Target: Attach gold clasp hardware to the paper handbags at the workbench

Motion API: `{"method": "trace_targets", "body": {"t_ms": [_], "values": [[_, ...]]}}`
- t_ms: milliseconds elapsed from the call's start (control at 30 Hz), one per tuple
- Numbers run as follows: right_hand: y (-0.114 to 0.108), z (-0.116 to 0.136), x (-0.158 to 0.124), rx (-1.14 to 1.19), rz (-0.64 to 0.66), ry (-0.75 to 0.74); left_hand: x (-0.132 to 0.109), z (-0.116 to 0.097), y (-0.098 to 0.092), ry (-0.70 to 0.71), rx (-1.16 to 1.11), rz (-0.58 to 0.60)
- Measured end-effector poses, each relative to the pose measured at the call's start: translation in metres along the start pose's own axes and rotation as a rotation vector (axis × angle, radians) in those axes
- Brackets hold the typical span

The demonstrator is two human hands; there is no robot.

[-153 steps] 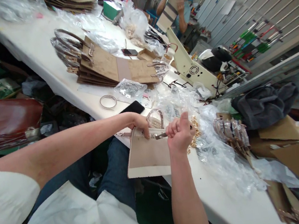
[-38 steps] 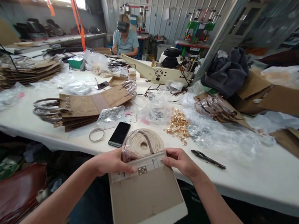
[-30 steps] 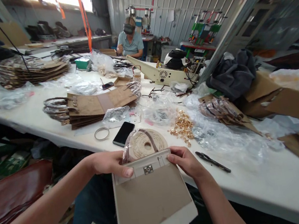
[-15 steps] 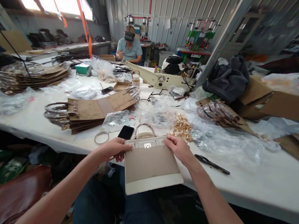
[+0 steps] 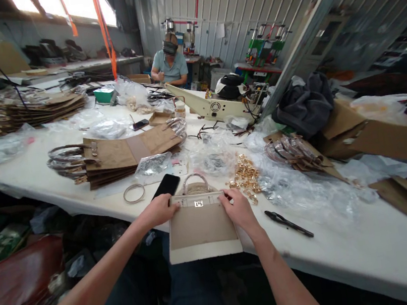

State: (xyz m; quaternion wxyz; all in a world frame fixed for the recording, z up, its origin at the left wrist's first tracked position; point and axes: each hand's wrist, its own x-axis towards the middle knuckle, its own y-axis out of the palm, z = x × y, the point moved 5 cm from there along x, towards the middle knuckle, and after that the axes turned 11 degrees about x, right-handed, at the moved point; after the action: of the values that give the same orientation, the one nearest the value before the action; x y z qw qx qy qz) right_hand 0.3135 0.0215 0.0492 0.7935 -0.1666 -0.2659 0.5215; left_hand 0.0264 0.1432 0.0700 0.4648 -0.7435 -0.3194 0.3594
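Note:
A beige handbag panel with a pale lower band hangs over the table's front edge and my lap. Its curved handle points away from me, and a small bright metal fitting shows near its top. My left hand grips the upper left corner, fingers tucked behind. At the upper right corner, my right hand pinches the edge between thumb and fingers. A black phone lies just beyond my left hand. Gold-coloured metal hardware is heaped past my right hand.
Stacked brown bag panels lie to the left, near a tape roll. Dark-handled snips rest on the right. Clear plastic bags and a cardboard box are farther right. Another person sits across the table.
The panel has tilted a little and its top edge sits slightly lower. Both hands keep hold of its upper corners. The camera view has shifted slightly.

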Motion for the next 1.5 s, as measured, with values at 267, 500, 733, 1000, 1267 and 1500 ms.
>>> {"method": "trace_targets", "body": {"t_ms": [267,500,733,1000,1267,1500], "values": [[0.014,-0.012,-0.004,0.089,-0.017,0.08,0.007,0.007,0.001,-0.029,-0.129,-0.071],[0.024,0.002,-0.002,0.061,-0.057,0.029,0.01,0.024,0.013,-0.051,-0.346,-0.021],[0.032,0.009,-0.003,-0.01,-0.085,-0.015,0.009,0.04,0.019,-0.105,-0.397,-0.131],[0.034,0.006,-0.006,-0.08,-0.096,-0.005,0.005,0.036,0.018,-0.207,-0.362,-0.225],[0.033,0.01,-0.006,-0.071,-0.117,-0.01,-0.003,0.03,0.014,-0.261,-0.37,-0.258],[0.03,0.012,-0.008,-0.038,-0.166,-0.019,0.008,0.054,0.033,-0.268,-0.415,-0.259]]}}
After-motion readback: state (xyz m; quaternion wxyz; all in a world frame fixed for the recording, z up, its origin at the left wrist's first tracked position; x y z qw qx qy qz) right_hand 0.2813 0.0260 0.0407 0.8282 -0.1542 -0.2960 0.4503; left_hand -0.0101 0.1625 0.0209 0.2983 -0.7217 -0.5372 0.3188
